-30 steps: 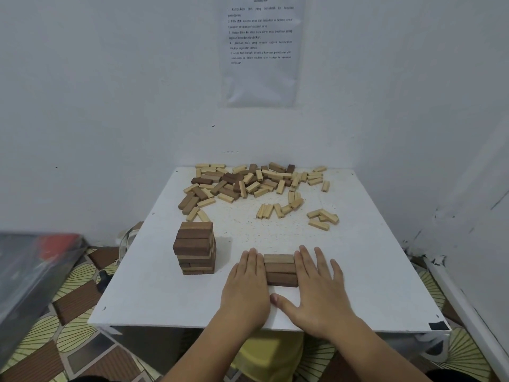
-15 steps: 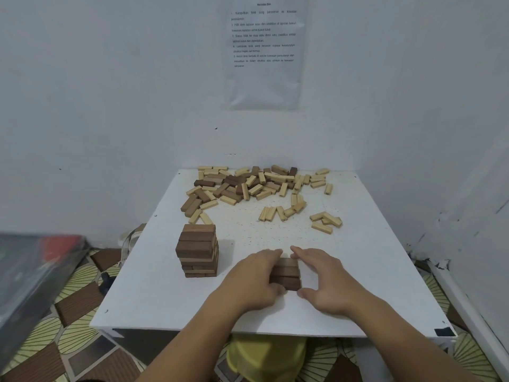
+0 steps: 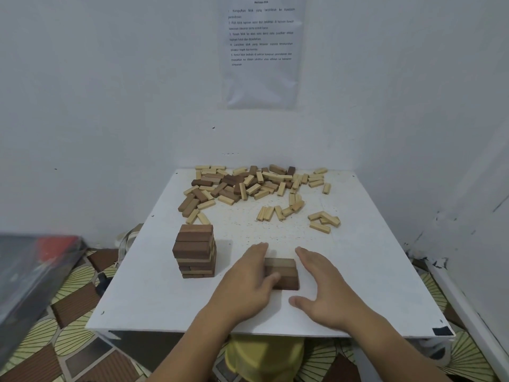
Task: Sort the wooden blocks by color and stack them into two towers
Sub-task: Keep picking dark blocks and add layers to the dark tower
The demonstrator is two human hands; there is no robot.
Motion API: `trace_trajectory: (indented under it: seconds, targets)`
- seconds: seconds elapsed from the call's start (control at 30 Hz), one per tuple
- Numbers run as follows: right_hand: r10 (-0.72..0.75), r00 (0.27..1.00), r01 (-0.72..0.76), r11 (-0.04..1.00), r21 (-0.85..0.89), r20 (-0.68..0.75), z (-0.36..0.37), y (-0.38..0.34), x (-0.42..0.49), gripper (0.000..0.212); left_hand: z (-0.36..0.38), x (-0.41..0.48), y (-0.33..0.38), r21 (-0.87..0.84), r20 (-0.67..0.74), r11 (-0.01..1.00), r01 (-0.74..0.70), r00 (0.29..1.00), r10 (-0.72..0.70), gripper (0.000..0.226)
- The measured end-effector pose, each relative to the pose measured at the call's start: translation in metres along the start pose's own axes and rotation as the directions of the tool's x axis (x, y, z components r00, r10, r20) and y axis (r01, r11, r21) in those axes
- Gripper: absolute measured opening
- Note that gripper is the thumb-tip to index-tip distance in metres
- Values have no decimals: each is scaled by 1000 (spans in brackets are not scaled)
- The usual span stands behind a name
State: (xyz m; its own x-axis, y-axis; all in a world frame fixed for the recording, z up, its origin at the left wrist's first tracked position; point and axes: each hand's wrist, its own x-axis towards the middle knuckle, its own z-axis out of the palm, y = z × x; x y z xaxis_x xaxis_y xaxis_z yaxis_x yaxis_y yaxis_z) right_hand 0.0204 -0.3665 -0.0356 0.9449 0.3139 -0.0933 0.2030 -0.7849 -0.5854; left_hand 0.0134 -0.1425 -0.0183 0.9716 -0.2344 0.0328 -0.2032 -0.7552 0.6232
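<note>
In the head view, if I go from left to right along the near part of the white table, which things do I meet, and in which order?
Brown block tower → left hand → flat row of brown blocks → right hand → black corner mark.

Before you a white surface (image 3: 371, 271) fills a corner of white walls (image 3: 110, 106), with a printed sheet (image 3: 261, 51) above it, a black mark (image 3: 442, 331) at its near right corner, a yellow thing (image 3: 261, 351) under its near edge, and a blurred dark case (image 3: 33, 271) over patterned floor (image 3: 71, 326) at your left.
</note>
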Motion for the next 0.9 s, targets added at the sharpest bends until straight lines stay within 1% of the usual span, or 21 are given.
trace_trajectory:
  seconds: [0.07,0.13,0.2,0.27,0.33,0.4,0.8,0.87,0.9]
  targets:
    - [12,999,-16,986,-163,-30,7,-5,-4,106,5,-12,1,66,-15,997,40,999,-39,69]
    - [41,996,-65,943,-326,-81,15,-7,-5,110,14,-16,2,162,15,981,105,994,-108,68]
    - [74,991,-113,913,-392,-112,24,-10,-4,114,22,-15,2,233,24,964,130,990,-139,69]
    - [84,988,-130,906,-403,-129,29,-13,-3,113,28,-12,0,277,10,953,120,992,-128,78]
    - [83,989,-126,898,-422,-119,30,-16,-3,105,33,-12,-2,319,-3,942,105,994,-110,88]
    - [85,991,-123,881,-458,-102,31,-17,-4,101,36,-12,-2,352,-14,931,97,995,-98,92]
    - [91,991,-125,874,-470,-94,31,-17,-4,100,37,-13,0,386,0,918,92,995,-99,91]
    - [92,991,-128,883,-453,-101,30,-16,-4,103,36,-13,0,345,-9,933,100,995,-103,86]
    - [95,990,-131,893,-432,-104,30,-14,-4,106,34,-13,0,306,-10,946,106,994,-108,80]
